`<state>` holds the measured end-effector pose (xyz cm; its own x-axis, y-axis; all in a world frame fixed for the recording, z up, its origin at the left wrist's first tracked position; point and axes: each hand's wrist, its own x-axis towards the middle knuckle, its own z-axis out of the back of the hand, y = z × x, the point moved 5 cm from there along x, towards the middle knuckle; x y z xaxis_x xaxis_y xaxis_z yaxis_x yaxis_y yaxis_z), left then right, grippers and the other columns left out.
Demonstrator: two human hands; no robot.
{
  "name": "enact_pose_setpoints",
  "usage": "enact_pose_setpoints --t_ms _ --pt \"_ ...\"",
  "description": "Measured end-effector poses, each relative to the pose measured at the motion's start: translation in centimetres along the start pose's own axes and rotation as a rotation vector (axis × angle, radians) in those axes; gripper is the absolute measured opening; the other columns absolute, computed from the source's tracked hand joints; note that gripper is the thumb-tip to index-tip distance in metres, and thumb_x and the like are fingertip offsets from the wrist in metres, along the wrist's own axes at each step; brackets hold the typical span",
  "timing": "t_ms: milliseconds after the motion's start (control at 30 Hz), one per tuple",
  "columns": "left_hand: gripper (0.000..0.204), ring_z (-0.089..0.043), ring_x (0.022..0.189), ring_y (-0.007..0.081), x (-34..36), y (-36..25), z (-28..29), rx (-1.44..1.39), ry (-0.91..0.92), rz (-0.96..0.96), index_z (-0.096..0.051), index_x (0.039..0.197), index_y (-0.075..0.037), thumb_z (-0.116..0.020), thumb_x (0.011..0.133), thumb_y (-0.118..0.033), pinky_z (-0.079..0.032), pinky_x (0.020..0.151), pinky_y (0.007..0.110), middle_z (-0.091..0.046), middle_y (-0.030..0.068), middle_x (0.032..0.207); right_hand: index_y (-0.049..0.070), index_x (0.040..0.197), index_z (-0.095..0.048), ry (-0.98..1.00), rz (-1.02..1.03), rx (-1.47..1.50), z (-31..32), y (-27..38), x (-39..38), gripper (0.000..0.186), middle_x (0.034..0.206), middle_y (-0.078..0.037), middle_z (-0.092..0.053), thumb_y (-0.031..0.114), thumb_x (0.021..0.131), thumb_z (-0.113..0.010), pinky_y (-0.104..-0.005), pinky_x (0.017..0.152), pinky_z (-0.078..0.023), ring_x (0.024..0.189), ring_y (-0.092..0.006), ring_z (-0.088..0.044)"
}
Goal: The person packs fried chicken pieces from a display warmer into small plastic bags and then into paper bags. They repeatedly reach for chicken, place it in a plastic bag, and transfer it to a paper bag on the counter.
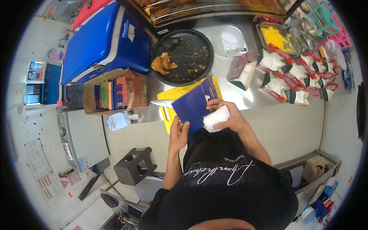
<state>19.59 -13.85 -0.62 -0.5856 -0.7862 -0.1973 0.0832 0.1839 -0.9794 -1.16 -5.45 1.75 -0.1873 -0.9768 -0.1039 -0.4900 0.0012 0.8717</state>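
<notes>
My left hand (178, 134) grips the lower left corner of a flat dark blue cardboard packet (191, 105) between thumb and fingers. From the right, my right hand (234, 118) closes around a white bundle that looks like folded paper (216, 119), while its upper fingers rest at the packet's right edge. The packet is tilted over a yellow cutting board (168, 95). A knife blade (162, 103) pokes out left of the packet, its handle hidden. Beyond the board lies a round black pan (188, 50) holding crumbs and a browned piece of food (164, 63).
Left of the pan stand a blue cooler (92, 42) and a cardboard box (90, 100) of flat packets. Several red, green and white paper pockets (287, 76) cover the counter's right, near a tray of yellow food (274, 36). A dark stool (134, 166) stands below.
</notes>
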Motion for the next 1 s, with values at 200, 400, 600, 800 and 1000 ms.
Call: enact_pose_setpoints --t_ms 200,400,600,800,1000 --pt "0.042 -0.063 0.102 0.0131 -2.0 8.3 -6.7 0.012 0.288 0.291 -0.046 0.135 -0.002 -0.059 0.096 0.004 -0.051 0.084 0.025 -0.064 0.0082 0.117 0.008 0.084 -0.060 0.442 0.211 -0.407 1.3 3.3 -4.9 0.050 0.136 -0.019 -0.055 0.019 0.053 -0.097 -0.0464 0.109 -0.039 0.130 -0.0350 -0.051" --pt "0.021 -0.063 0.082 0.0111 -2.7 12.8 -9.5 -0.033 0.211 0.209 -0.061 0.112 -0.002 -0.068 0.094 -0.008 -0.051 0.071 0.026 -0.069 0.0040 0.094 0.007 0.078 -0.057 0.257 0.095 -0.442 6.8 3.9 -7.2 0.051 0.135 -0.018 -0.057 0.015 0.047 -0.097 -0.0453 0.108 -0.042 0.133 -0.0311 -0.050" --pt "0.038 -0.059 0.104 0.0141 -1.1 7.3 -13.1 0.279 0.592 0.173 -0.059 0.124 -0.003 -0.073 0.091 -0.015 -0.049 0.091 0.034 -0.067 0.0076 0.114 0.008 0.088 -0.065 0.779 -0.338 -0.442 9.8 -0.4 -9.5 0.052 0.115 -0.012 -0.069 0.018 0.051 -0.100 -0.0408 0.098 -0.047 0.118 -0.0243 -0.060" --pt "0.046 -0.058 0.113 0.0176 -0.1 2.9 -14.0 0.342 1.053 0.187 -0.057 0.131 -0.003 -0.074 0.090 -0.017 -0.046 0.100 0.035 -0.066 0.0091 0.121 0.006 0.091 -0.063 0.835 -0.218 -0.590 11.3 -0.7 -8.8 0.048 0.112 -0.012 -0.066 0.010 0.056 -0.096 -0.0410 0.101 -0.046 0.112 -0.0264 -0.061" --pt "0.038 -0.063 0.091 0.0177 1.3 1.6 -17.1 0.028 0.946 -0.060 -0.059 0.128 -0.006 -0.064 0.093 -0.019 -0.052 0.082 0.035 -0.068 0.0079 0.103 0.007 0.091 -0.064 0.739 -0.455 -0.821 11.1 -0.8 -9.6 0.050 0.092 -0.001 -0.067 0.014 0.053 -0.096 -0.0301 0.080 -0.051 0.090 -0.0126 -0.063"
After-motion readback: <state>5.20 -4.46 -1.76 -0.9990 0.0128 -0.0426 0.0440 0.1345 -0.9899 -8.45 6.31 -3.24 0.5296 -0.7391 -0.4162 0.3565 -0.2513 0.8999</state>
